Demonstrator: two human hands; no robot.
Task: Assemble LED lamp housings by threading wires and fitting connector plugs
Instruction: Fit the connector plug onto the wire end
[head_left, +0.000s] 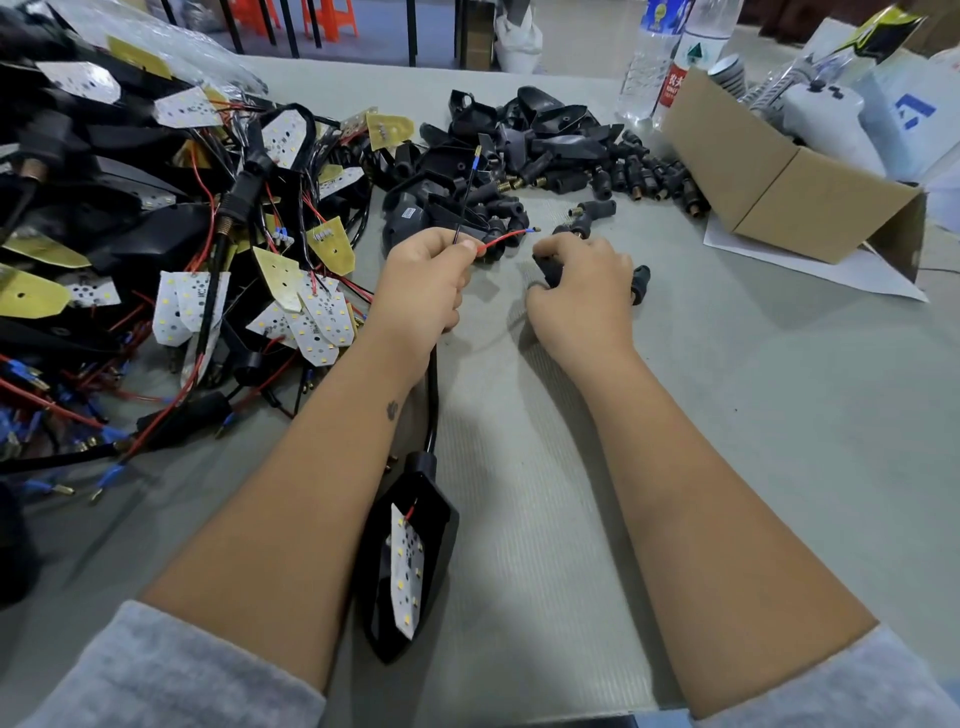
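Note:
A black lamp housing (410, 561) with a white LED board inside lies on the table between my forearms. Its black sleeved cable runs up into my left hand (423, 291). That hand pinches a red wire (506, 239) and a black wire (465, 195), both tipped with blue sleeves and brass terminals; the red one points right, the black one up. My right hand (582, 291) grips a black connector plug (548, 270) just right of the red wire's tip, apart from it. Another black plug (640, 283) lies right beside that hand.
A tangled heap of wired LED boards and housings (171, 234) fills the left. Loose black housings and plugs (545, 150) are piled ahead. An open cardboard box (779, 182), water bottles (660, 62) and white bags stand at the back right.

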